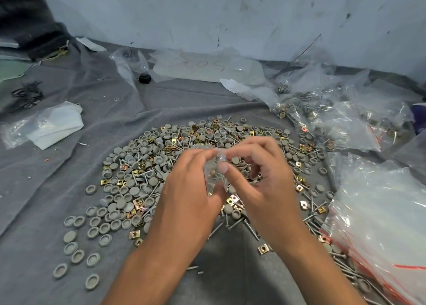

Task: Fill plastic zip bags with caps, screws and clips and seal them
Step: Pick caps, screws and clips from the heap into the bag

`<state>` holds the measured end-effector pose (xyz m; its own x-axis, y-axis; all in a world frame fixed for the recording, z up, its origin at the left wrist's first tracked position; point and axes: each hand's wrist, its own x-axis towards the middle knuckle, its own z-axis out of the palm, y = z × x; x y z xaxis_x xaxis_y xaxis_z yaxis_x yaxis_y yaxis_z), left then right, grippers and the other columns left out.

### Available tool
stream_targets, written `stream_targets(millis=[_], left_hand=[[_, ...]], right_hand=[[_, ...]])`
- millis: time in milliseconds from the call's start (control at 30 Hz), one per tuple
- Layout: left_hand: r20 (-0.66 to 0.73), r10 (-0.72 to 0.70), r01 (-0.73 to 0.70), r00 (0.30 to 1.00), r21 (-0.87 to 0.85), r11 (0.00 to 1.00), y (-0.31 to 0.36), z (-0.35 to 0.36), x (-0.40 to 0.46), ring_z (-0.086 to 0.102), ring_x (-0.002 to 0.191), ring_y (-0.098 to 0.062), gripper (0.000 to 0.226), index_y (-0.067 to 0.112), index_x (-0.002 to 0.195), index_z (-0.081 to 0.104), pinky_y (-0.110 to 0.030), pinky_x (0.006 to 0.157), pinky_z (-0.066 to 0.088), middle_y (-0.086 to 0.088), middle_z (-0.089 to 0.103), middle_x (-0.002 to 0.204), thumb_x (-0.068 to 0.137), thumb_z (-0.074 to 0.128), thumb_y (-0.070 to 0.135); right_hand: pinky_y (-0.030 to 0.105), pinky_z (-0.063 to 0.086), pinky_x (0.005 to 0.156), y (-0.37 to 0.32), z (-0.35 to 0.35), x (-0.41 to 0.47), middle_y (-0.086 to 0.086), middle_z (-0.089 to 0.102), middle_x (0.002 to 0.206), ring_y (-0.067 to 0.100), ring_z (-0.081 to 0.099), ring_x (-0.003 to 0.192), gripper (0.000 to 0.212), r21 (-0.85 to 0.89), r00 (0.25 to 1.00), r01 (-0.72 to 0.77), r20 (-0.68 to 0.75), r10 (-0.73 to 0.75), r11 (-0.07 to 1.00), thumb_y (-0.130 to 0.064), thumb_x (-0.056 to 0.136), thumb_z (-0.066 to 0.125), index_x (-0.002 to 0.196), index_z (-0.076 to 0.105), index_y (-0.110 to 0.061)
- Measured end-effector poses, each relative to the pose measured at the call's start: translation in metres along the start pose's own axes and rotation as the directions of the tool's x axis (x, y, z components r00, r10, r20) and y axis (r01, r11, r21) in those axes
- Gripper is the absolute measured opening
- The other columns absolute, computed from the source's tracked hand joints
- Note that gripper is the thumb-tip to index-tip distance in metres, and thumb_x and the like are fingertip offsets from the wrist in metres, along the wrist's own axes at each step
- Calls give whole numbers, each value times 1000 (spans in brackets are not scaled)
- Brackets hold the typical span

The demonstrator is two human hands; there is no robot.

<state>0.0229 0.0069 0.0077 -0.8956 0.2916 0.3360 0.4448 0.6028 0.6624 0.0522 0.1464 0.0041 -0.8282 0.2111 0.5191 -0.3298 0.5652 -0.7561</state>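
A small clear zip bag (215, 171) hangs between my two hands above the middle of the pile. My left hand (191, 189) pinches its left side with thumb and fingers. My right hand (258, 178) pinches its top edge, thumb in front. What the bag holds is blurred. Under the hands lies a wide heap of grey round caps (129, 185), long screws (250, 228) and gold square clips (234, 200) on a grey cloth (46, 189).
Filled zip bags (334, 122) lie heaped at the right back. A stack of empty bags with red strips (378, 224) sits at the right. Crumpled plastic (46, 125) lies at the left, black clips (26, 95) farther left. A wall rises behind.
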Motion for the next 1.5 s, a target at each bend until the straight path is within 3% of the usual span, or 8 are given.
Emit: stream_targets(millis=[267,367,467,600,733,1033,1267,1500], left_hand=[[-55,-16,15,998,-13,1000,2,-9,1,49,97,13,51,32,134,55,-1,77,41,25,48,113,86,72,23],[-236,-42,10,971,-135,991,3,-18,1,54,95,5,52,30,135,55,0,77,42,22,51,108,87,70,20],[-399,-101,-11,911,-270,963,2,-29,3,59,82,-7,50,35,134,53,-24,69,55,12,59,107,90,71,21],[-251,-100,71,963,-124,990,-1,-25,6,55,82,-1,49,28,135,57,-10,75,47,17,55,104,88,71,21],[-126,-70,69,990,-11,998,1,-20,4,53,87,-7,49,20,135,60,6,85,30,13,55,111,87,72,16],[-61,-18,18,998,6,1000,3,-10,1,50,89,11,49,25,133,58,4,84,31,20,50,112,85,70,20],[-37,-16,16,999,7,1000,3,-9,0,50,92,12,49,26,134,57,2,82,34,21,50,112,87,69,22],[11,-21,20,1000,16,1000,2,-4,-1,51,87,3,49,29,135,57,-3,81,37,22,51,118,88,71,23]], right_hand=[[16,46,68,11,-18,4,-17,60,95,8,58,83,14,6,991,-132,8,132,991,-21,94,70,97,66,-34],[15,47,64,25,-26,2,-23,61,88,5,57,77,11,-224,914,-238,278,296,945,-30,94,69,99,65,-39],[18,47,74,32,-22,-7,-23,59,97,-1,55,86,13,-477,803,-123,468,370,870,-38,95,68,107,66,-40],[35,49,87,30,-11,-11,-16,55,104,9,51,106,16,-569,809,-15,477,344,822,-36,99,60,112,68,-37],[31,42,92,30,-12,-13,-14,51,118,14,46,118,28,-652,799,72,491,348,755,-31,103,52,127,63,-43],[29,22,70,18,-15,-12,-22,39,96,7,32,93,22,-648,760,87,534,371,756,-36,98,60,91,41,-44],[29,51,72,27,-20,-13,-18,59,92,2,57,82,14,-499,816,-142,429,386,855,-31,99,62,93,51,-38],[20,54,67,27,-39,2,-8,75,90,6,71,84,13,91,823,-481,390,413,872,-26,93,69,102,68,-35]])
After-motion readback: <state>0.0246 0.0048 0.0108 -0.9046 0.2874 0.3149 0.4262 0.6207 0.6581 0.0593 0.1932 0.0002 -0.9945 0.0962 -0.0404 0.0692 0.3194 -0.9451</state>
